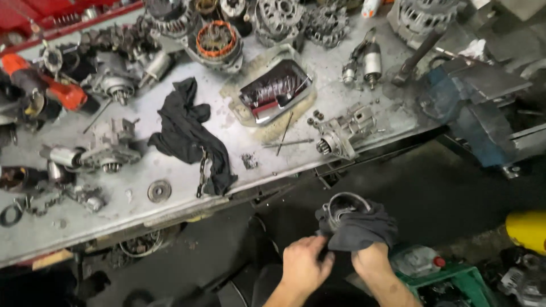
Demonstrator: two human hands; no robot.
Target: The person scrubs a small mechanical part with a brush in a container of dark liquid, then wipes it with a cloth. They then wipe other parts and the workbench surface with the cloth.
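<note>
Both hands work below the bench: right hand grips a dark cloth around a round metal housing, seemingly; left hand fingers pinch the cloth's near edge.

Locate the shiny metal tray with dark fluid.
Head view: the shiny metal tray lies centre of the grey workbench, right of the black rag.

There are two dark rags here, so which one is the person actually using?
The dark grey rag in front of the bench, wrapped around a round metal part held by both hands. The black rag lies untouched on the bench.
</note>
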